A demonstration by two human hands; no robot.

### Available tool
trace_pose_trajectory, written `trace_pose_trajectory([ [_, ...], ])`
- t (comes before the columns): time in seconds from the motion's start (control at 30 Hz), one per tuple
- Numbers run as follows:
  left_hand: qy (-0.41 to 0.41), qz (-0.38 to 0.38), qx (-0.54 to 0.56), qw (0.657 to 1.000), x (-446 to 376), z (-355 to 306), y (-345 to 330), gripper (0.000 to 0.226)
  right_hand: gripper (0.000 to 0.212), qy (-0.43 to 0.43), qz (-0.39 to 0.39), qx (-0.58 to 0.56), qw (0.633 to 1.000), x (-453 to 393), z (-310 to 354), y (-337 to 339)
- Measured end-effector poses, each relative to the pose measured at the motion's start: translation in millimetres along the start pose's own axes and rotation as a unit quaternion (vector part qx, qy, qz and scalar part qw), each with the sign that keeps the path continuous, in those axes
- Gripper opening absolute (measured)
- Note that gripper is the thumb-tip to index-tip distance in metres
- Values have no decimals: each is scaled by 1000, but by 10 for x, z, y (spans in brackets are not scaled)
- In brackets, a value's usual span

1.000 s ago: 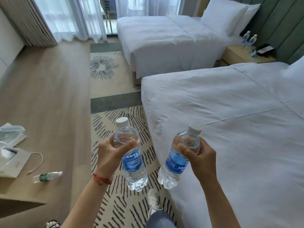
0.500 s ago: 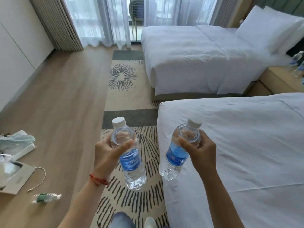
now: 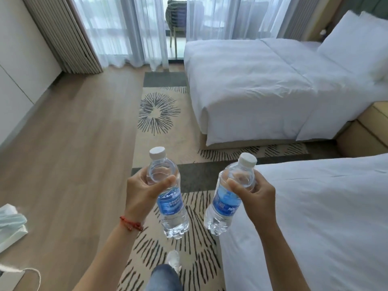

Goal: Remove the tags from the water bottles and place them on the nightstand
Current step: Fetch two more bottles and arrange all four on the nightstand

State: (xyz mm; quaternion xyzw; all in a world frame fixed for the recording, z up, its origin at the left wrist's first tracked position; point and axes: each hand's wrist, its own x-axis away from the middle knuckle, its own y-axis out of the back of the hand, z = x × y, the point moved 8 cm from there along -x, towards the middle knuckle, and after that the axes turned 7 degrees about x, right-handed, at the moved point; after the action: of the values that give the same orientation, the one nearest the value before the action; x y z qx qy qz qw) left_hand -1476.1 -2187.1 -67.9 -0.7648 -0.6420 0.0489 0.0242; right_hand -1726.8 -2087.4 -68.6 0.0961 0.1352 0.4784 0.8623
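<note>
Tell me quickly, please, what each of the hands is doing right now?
Left hand: grips the left water bottle around its upper body.
Right hand: grips the right water bottle the same way.

My arms are bare to the elbow, no sleeves showing. A red braided cord bracelet [image 3: 131,223] circles my left wrist. Below, blue jeans [image 3: 163,278] and a white shoe [image 3: 174,260].

Two water bottles [image 3: 168,198] [image 3: 227,196], two beds [image 3: 252,87] [image 3: 315,217], two hands [image 3: 142,194] [image 3: 256,198], two pillows [image 3: 352,43] [image 3: 375,19], one chair [image 3: 178,19].
</note>
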Motion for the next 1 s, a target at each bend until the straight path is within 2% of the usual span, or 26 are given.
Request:
trace_pose_trajectory([
  [0.1, 2, 7, 3, 1000, -731, -45, 26, 34, 40, 5, -24, 0, 1000, -577, 59, -241],
  [0.2, 6, 17, 1, 1000, -1354, -90, -29, 29, 35, -7, -32, -10, 999, -1055, 66, -414],
  [0.33, 7, 51, -2, 999, -2091, -78, -233, 32, 32, -18, -47, -13, 999, -1725, -8, -509],
  [0.47, 10, 52, 9, 999, -2786, 61, -489, 26, 37, -13, -53, -13, 998, -2464, -130, -574],
  [0.8, 16, 71, 3, 997, -4579, 123, -1420, 23, 37, -4, -71, -31, 997, -4443, -344, -484],
  [1.0, 11, 111, -9, 994, -5407, 168, -2152, 28, 43, -5, -103, 1, 995, -5215, -478, -248],
])
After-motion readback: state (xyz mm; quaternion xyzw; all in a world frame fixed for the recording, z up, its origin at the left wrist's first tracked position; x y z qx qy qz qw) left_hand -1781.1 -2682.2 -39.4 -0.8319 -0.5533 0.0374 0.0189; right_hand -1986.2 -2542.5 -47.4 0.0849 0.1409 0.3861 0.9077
